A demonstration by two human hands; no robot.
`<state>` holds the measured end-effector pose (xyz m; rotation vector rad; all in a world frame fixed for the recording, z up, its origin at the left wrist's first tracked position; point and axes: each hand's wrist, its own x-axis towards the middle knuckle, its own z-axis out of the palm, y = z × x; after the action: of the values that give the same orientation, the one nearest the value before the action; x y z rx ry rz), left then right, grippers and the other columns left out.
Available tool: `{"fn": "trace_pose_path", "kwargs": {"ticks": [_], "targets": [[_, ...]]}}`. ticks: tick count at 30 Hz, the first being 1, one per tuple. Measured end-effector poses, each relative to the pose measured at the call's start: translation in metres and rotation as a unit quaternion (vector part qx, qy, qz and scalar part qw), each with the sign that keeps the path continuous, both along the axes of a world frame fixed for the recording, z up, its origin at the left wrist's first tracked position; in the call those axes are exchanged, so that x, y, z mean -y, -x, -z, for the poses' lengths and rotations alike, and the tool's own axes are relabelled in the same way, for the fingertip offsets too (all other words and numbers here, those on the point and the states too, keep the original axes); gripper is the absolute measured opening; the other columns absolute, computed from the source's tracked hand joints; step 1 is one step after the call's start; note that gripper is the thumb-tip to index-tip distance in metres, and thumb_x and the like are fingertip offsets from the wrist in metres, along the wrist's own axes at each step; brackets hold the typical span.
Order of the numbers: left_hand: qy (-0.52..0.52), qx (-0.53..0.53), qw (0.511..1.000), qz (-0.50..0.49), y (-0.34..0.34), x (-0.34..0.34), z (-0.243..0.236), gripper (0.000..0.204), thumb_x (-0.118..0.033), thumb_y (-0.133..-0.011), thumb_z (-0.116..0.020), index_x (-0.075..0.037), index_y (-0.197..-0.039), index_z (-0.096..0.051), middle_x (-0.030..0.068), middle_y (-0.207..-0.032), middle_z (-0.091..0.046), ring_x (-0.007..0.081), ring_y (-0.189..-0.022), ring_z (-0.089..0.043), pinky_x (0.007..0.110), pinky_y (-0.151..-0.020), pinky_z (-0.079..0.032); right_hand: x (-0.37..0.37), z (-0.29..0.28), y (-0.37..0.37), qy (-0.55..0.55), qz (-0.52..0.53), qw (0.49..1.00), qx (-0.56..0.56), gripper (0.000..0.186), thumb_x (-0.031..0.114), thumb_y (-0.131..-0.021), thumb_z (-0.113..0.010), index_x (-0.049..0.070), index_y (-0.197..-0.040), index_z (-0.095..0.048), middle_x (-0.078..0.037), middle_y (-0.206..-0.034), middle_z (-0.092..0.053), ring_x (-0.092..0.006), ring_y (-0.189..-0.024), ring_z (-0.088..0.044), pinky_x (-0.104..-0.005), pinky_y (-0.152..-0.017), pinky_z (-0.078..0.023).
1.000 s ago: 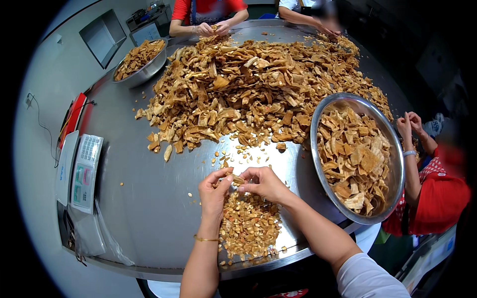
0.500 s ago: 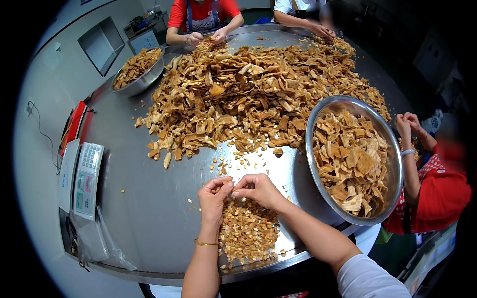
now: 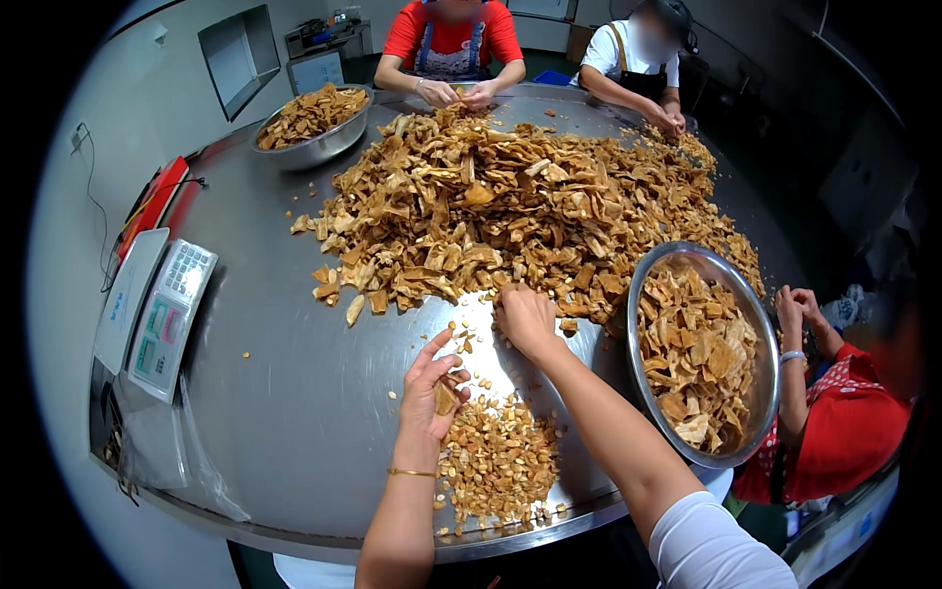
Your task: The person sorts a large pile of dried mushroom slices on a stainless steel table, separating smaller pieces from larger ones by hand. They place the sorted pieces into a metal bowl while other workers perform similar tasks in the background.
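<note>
While the hands half a second ago meet fingertip to fingertip, they are now parted, so the two-handed pinching seems paused. The left hand, palm turned inward, loosely cradles a flat brown dried piece in half-curled fingers, above the far left edge of a low bed of small yellow-brown fragments. The right hand has reached forward to the near edge of a big heap of tan, leathery dried pieces; its fingertips point down, and I cannot tell whether they pinch anything. This suggests a change from handling one piece to reaching among others.

From the left, a white electronic scale with a grey keypad stands near the edge of the round-cornered steel table. A wide stretch of steel between scale and left forearm gives open room. The heap bounds the space ahead, and on the right a large shiny steel bowl full of dried pieces stands near the right forearm, leaving tighter room there.
</note>
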<state>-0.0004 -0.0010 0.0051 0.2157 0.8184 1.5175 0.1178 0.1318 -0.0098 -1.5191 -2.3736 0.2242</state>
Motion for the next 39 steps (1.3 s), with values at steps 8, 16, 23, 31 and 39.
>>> {"fn": "trace_pose_path", "kwargs": {"ticks": [8,16,23,31,39], "targets": [[0.000,-0.509,0.859,-0.057,-0.006,-0.006,0.020,0.020,-0.007,-0.070,-0.060,-0.004,-0.090,-0.055,0.0038,-0.076,-0.056,0.0048,-0.043,-0.045,0.017,-0.037,-0.036,0.014,-0.013,-0.029,0.351,0.047,0.834,-0.424,0.009,0.013,-0.073,-0.057,0.004,-0.075,-0.056,-0.002,-0.060,-0.053,-0.0106,-0.047,-0.046,-0.0228,-0.041,-0.035],[0.009,-0.437,0.899,0.015,-0.015,-0.003,0.005,0.015,-0.011,-0.065,-0.067,-0.001,-0.071,-0.058,0.0014,-0.066,-0.055,0.0031,-0.049,-0.046,0.016,-0.039,-0.036,0.082,-0.013,-0.032,0.571,0.076,0.538,-0.615,0.012,0.012,-0.074,-0.059,0.004,-0.080,-0.054,0.003,-0.058,-0.045,-0.0037,-0.042,-0.036,-0.0160,-0.035,-0.027],[-0.071,-0.517,0.853,0.011,-0.014,-0.004,0.025,0.011,-0.007,-0.067,-0.064,-0.002,-0.074,-0.058,0.0011,-0.065,-0.054,0.0042,-0.047,-0.046,0.015,-0.041,-0.037,0.077,-0.011,-0.032,0.514,-0.014,0.658,-0.550,0.014,0.017,-0.077,-0.056,0.005,-0.078,-0.051,0.002,-0.059,-0.046,-0.0037,-0.042,-0.035,-0.0163,-0.035,-0.027],[-0.053,0.046,0.995,0.066,-0.001,0.001,0.011,0.025,-0.026,-0.080,-0.047,-0.005,-0.093,-0.052,0.0056,-0.089,-0.054,0.0132,-0.066,-0.051,0.026,-0.052,-0.042,0.070,-0.011,-0.038,0.558,-0.007,0.395,-0.730,0.013,0.017,-0.078,-0.054,0.006,-0.077,-0.047,-0.004,-0.067,-0.052,-0.0074,-0.052,-0.049,-0.0148,-0.035,-0.036],[-0.081,0.222,0.972,0.010,-0.009,0.000,0.003,0.040,-0.039,-0.079,-0.047,-0.008,-0.104,-0.049,0.0075,-0.103,-0.051,0.0237,-0.106,-0.042,0.039,-0.090,-0.033,0.068,-0.001,-0.041,0.531,0.051,0.398,-0.746,0.018,0.006,-0.080,-0.048,0.000,-0.097,-0.048,-0.007,-0.076,-0.054,-0.0107,-0.057,-0.053,-0.0198,-0.046,-0.045]]}}
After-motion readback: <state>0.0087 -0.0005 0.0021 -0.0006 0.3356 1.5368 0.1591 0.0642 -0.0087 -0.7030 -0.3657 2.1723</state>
